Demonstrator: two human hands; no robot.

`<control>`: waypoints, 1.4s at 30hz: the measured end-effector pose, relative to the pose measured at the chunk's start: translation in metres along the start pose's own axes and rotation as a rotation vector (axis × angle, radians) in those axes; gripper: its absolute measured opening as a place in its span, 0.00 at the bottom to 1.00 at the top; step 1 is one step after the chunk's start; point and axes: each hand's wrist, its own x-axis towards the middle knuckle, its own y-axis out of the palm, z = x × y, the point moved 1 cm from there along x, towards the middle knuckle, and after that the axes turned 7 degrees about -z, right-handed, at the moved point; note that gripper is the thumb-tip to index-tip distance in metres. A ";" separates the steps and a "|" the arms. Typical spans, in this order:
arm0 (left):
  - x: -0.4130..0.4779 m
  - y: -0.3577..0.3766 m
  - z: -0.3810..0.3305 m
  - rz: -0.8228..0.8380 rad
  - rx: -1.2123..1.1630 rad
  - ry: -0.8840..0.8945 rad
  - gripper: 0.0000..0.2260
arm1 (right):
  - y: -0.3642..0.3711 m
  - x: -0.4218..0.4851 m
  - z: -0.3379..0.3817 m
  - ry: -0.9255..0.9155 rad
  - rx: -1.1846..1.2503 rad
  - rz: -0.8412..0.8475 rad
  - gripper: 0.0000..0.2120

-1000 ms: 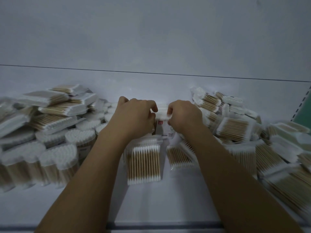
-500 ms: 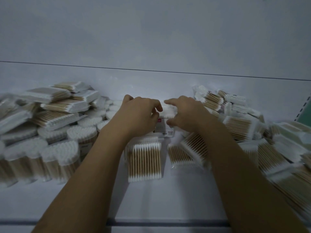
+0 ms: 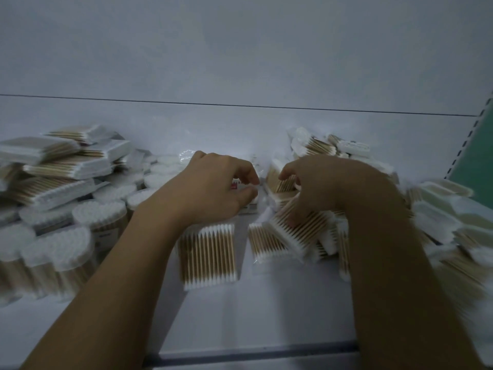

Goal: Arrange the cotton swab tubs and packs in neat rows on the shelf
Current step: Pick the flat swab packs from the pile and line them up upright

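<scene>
White-tipped tan swab packs (image 3: pixel 208 256) on a white shelf (image 3: pixel 266 311).

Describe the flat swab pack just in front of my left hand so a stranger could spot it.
Find the white shelf, round tubs crowded at its left, loose packs heaped at its right. In the bare middle strip, just nearer than the left hand, lies the flat pack. Unlike the tilted packs beside it, it lies square, sticks running front to back, nothing stacked on it.
</scene>
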 end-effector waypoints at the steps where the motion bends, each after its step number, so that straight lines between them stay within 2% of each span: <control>1: 0.000 0.001 0.000 -0.002 0.000 0.000 0.07 | 0.004 0.004 0.002 0.011 -0.014 -0.001 0.42; 5: -0.001 0.003 0.000 0.018 0.022 -0.007 0.09 | 0.014 0.015 -0.001 0.005 0.083 -0.053 0.35; 8: 0.000 0.001 -0.004 0.022 0.014 0.017 0.13 | 0.014 0.023 -0.009 -0.030 0.253 -0.223 0.23; 10: 0.000 0.001 -0.007 -0.017 -0.013 0.051 0.17 | 0.012 0.027 -0.014 0.010 0.435 -0.413 0.14; 12: 0.000 0.002 -0.008 -0.085 -0.013 0.101 0.22 | 0.012 0.028 -0.016 0.093 0.783 -0.553 0.07; 15: 0.002 0.002 -0.011 -0.174 0.034 0.135 0.25 | 0.009 0.026 -0.010 0.176 1.216 -0.631 0.06; 18: 0.005 -0.002 -0.010 -0.413 0.037 0.175 0.14 | 0.003 0.025 0.002 0.168 1.437 -0.597 0.09; 20: 0.005 -0.005 -0.008 -0.548 -0.110 0.115 0.08 | 0.001 0.023 0.006 0.123 1.559 -0.549 0.13; 22: 0.006 -0.008 -0.002 -0.611 -0.379 -0.024 0.06 | 0.000 0.021 0.006 0.047 1.533 -0.563 0.14; 24: 0.007 -0.009 0.003 -0.601 -0.539 -0.103 0.04 | 0.003 0.021 0.007 -0.045 1.441 -0.620 0.09; 26: 0.007 -0.013 0.007 -0.563 -0.509 -0.092 0.04 | 0.003 0.021 0.012 -0.138 1.430 -0.633 0.06; 28: 0.007 -0.015 0.008 -0.508 -0.476 -0.096 0.04 | 0.002 0.022 0.016 -0.163 1.412 -0.649 0.10; 31: 0.007 -0.015 0.006 -0.470 -0.451 -0.145 0.09 | 0.001 0.021 0.019 -0.119 1.398 -0.703 0.07; 33: 0.005 -0.014 0.002 -0.498 -0.515 -0.204 0.16 | 0.003 0.022 0.018 -0.048 1.519 -0.696 0.06; 35: 0.004 -0.015 -0.002 -0.566 -0.664 -0.270 0.23 | 0.004 0.023 0.018 -0.027 1.685 -0.630 0.08; 36: 0.005 -0.015 -0.002 -0.592 -0.725 -0.291 0.23 | 0.004 0.024 0.019 -0.040 1.736 -0.588 0.09; 38: 0.007 -0.014 -0.001 -0.596 -0.720 -0.286 0.16 | 0.006 0.026 0.023 -0.081 1.780 -0.507 0.11; 40: 0.010 -0.012 0.001 -0.588 -0.658 -0.268 0.10 | 0.012 0.031 0.024 -0.102 1.675 -0.483 0.15; 42: 0.010 -0.012 0.003 -0.588 -0.625 -0.240 0.10 | 0.017 0.033 0.022 -0.105 1.394 -0.566 0.27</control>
